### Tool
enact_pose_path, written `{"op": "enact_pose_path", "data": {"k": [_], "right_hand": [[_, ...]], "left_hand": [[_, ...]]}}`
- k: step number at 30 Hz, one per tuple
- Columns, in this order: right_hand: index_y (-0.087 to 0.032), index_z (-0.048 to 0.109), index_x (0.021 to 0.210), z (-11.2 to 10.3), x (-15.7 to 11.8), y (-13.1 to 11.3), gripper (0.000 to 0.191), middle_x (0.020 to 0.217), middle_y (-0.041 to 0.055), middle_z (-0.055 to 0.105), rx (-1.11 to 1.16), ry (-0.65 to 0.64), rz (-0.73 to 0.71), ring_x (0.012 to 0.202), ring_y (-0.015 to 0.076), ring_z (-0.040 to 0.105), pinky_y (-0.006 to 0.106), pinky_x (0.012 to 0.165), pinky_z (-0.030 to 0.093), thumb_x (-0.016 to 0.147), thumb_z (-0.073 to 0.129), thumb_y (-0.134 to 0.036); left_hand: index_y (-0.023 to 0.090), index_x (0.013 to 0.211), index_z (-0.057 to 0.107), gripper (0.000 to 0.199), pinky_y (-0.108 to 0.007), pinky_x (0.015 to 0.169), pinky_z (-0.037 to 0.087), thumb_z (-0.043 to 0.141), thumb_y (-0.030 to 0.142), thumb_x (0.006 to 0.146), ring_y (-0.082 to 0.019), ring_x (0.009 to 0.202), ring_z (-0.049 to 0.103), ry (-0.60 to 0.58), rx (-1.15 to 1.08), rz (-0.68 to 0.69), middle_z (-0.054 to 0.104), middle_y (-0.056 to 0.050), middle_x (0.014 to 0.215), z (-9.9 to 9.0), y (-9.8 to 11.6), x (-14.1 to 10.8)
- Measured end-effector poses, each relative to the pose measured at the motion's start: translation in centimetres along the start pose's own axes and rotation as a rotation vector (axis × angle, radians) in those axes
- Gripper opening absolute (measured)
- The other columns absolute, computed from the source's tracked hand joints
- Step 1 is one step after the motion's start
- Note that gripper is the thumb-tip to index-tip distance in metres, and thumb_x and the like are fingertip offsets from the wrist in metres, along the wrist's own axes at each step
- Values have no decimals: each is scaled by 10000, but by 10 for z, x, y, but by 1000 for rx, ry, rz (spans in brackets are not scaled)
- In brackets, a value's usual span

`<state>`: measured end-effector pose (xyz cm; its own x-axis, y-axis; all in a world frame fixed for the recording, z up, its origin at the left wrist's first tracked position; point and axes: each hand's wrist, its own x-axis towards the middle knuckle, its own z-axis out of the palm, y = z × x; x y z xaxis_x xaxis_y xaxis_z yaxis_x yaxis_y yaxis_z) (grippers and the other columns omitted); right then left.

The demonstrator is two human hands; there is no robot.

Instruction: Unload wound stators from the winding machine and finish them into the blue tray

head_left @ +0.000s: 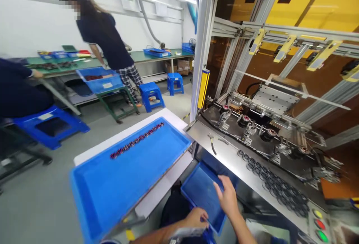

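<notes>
My left hand (197,218) is at the near left edge of a small dark blue tray (203,184), its fingers curled. Whether it grips the tray's rim or some small item, I cannot make out. Over the tray's right side, my right hand (228,197) is open, thumb and fingers apart, holding nothing. To the left lies a large blue tray (134,188) with a line of small red and dark wound parts (137,141) along its far side. Many black rings (276,184) lie on the machine's metal ledge (228,158) to the right.
Cutting pliers (212,145) lie on the ledge. Behind it, the framed machine holds several round parts in fixtures (244,120). A button box (319,223) sits at the lower right. One person (103,38) stands by the rear bench; another (24,87) sits at left. Blue stools (151,94) stand beyond.
</notes>
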<state>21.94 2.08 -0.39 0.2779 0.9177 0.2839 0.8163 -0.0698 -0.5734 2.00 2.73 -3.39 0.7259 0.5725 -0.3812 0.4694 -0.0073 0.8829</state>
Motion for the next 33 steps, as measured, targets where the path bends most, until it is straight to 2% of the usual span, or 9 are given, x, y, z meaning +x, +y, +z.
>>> {"op": "enact_pose_path", "data": {"k": [4, 8, 11, 15, 20, 24, 27, 30, 33], "right_hand": [[-180, 605, 1263, 30, 138, -27, 443, 1359, 121, 570, -125, 143, -103, 1268, 278, 537, 540, 1084, 451, 975, 588, -516], [-169, 557, 1341, 33, 192, -19, 557, 1495, 146, 459, -251, 105, -91, 1380, 330, 439, 581, 1126, 396, 946, 609, -558], [-161, 542, 1372, 32, 196, -12, 644, 1551, 171, 399, -308, 40, -74, 1441, 366, 360, 616, 1160, 330, 927, 591, -624], [-147, 534, 1389, 31, 189, -8, 675, 1578, 212, 345, -322, 14, -22, 1486, 416, 258, 678, 1178, 221, 938, 545, -649], [-167, 565, 1327, 22, 190, 0, 540, 1361, 148, 544, -195, -36, -3, 1278, 320, 506, 583, 1081, 411, 958, 573, -560], [-176, 609, 1262, -7, 198, 20, 498, 1195, 110, 624, 53, -160, -24, 1112, 256, 593, 518, 1010, 480, 956, 580, -567], [-181, 630, 1246, -43, 190, 38, 545, 1156, 112, 659, 305, -315, 25, 1048, 241, 637, 476, 968, 518, 940, 565, -628], [-183, 643, 1266, -84, 167, 54, 614, 929, 92, 718, 561, -521, 176, 779, 225, 688, 376, 723, 575, 946, 487, -684], [-167, 659, 1256, -114, 146, 60, 643, 736, 69, 697, 786, -655, 340, 608, 217, 652, 336, 590, 536, 956, 436, -690]], "left_hand": [[133, 1107, 671, 248, -426, 940, 569, 671, 309, 932, -200, 1006, 686, -42, 53, -105, 707, -70, 1118, -82, -3, 34], [138, 1151, 663, 257, -417, 966, 554, 661, 277, 935, -188, 988, 696, -8, -11, -176, 712, -80, 1159, -144, -4, 45], [141, 1164, 652, 279, -434, 961, 558, 648, 321, 950, -187, 991, 689, 15, -61, -220, 703, -77, 1157, -167, -6, 53], [140, 1148, 654, 273, -422, 938, 564, 639, 332, 954, -180, 962, 691, 63, -100, -241, 711, -72, 1120, -178, -3, 72], [148, 1101, 691, 239, -340, 888, 569, 614, 246, 898, -177, 894, 714, 218, -114, -172, 752, -86, 1091, -172, 26, 103], [175, 1064, 703, 237, -330, 826, 579, 591, 261, 874, -196, 834, 716, 498, -87, -127, 767, -84, 1032, -158, 69, 121], [189, 1184, 660, 299, -396, 979, 541, 531, 294, 935, -239, 1008, 693, 818, -22, -154, 739, -108, 1113, -161, 101, 132], [190, 1325, 578, 381, -471, 1144, 427, 525, 312, 968, -288, 1317, 547, 1085, 87, -213, 623, -141, 1366, -188, 122, 145], [180, 1403, 510, 504, -565, 1172, 374, 624, 345, 941, -322, 1419, 439, 1190, 224, -256, 484, -144, 1514, -230, 131, 165]]}}
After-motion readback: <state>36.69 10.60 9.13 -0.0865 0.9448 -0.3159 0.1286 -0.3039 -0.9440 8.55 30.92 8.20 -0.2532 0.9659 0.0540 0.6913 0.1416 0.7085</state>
